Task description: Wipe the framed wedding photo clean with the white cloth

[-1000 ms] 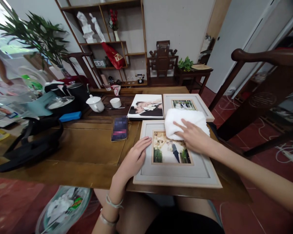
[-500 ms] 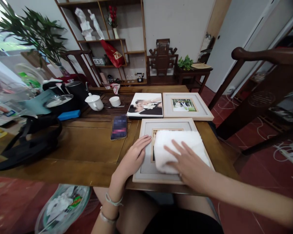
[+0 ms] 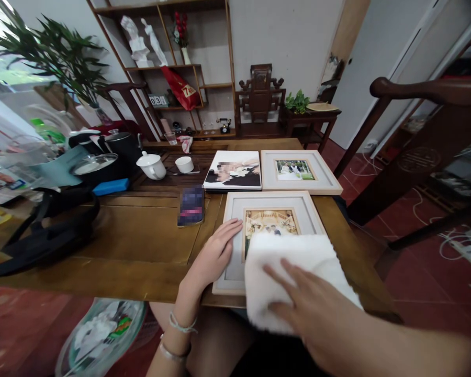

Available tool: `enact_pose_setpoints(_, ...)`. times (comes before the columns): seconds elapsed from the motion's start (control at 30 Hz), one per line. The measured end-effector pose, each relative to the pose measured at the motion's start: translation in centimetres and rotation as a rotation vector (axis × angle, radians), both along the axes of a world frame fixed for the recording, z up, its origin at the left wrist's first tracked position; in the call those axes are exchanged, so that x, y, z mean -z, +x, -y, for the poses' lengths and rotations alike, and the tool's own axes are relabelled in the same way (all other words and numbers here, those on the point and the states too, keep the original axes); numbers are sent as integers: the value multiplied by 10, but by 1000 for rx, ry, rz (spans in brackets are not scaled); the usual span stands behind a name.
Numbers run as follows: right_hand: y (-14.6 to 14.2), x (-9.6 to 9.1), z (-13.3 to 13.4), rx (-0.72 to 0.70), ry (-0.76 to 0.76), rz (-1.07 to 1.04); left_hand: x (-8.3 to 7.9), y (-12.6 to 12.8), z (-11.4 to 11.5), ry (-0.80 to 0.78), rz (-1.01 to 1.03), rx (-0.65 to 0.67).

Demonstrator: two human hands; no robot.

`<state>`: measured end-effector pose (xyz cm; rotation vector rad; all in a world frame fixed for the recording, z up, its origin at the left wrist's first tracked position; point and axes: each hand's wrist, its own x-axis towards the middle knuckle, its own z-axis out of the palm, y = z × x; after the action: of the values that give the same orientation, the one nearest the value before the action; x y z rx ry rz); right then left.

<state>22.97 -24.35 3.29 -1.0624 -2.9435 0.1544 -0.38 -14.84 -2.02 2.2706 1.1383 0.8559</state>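
Note:
A light wooden picture frame (image 3: 228, 272) lies flat at the table's front edge, with a pale mat around a small group photo (image 3: 272, 220). My left hand (image 3: 217, 248) rests on the frame's left side, its fingers stretched out. In my right hand (image 3: 302, 298) is a fluffy white towel (image 3: 267, 256), with the fingers spread across its top. The towel covers the lower right of the frame and the bottom of the photo, and it reaches past the table's front edge. What lies under the right palm is hidden.
Behind the frame lie a second framed photo (image 3: 325, 173) and a photo album (image 3: 232, 180). A phone (image 3: 190, 205), a white lidded cup (image 3: 152, 166) and a black strap bag (image 3: 51, 225) are to the left on the table (image 3: 141, 225). A waste bin (image 3: 73, 340) stands below.
My right hand and the towel have moved toward me, down the frame and over its near edge, uncovering most of the photo. My left hand has stayed in place.

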Motion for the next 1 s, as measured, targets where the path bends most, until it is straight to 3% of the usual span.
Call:
enact_pose_setpoints(0.07, -2, -2, 13, -96, -55, -65, -1, 0, 0, -1, -5, 1)
enact_pose_setpoints(0.13, 1, 1, 7, -124, -50, -87, -2, 0, 1, -14, -17, 4)
enact_pose_setpoints(0.23, 15, 11, -33, -33, 53, -36, -3, 0, 1, -25, -32, 1)
enact_pose_setpoints(0.37, 39, 13, -103, 187, 305, 69, -2, -1, 1, -24, -27, -2)
enact_pose_setpoints(0.47, 40, 8, -126, 306, 423, 146, -1, -1, 1, -22, -17, 1)
enact_pose_setpoints(0.57, 22, 5, -106, 290, 344, 204, -1, -1, 1, -15, -6, 1)
enact_pose_setpoints(0.73, -15, -5, -20, 43, 59, 84, -3, 0, 1, -8, -14, -5)
enact_pose_setpoints(0.8, -21, -11, 2, -48, 1, 11, -3, 0, 1, -8, -19, -11)
enact_pose_setpoints(0.9, -20, -19, -3, -52, -14, -42, -3, 0, 2, -9, -32, -14)
enact_pose_setpoints(1.0, -14, -22, -42, 120, 71, 29, -2, 0, 1, -2, -30, -11)
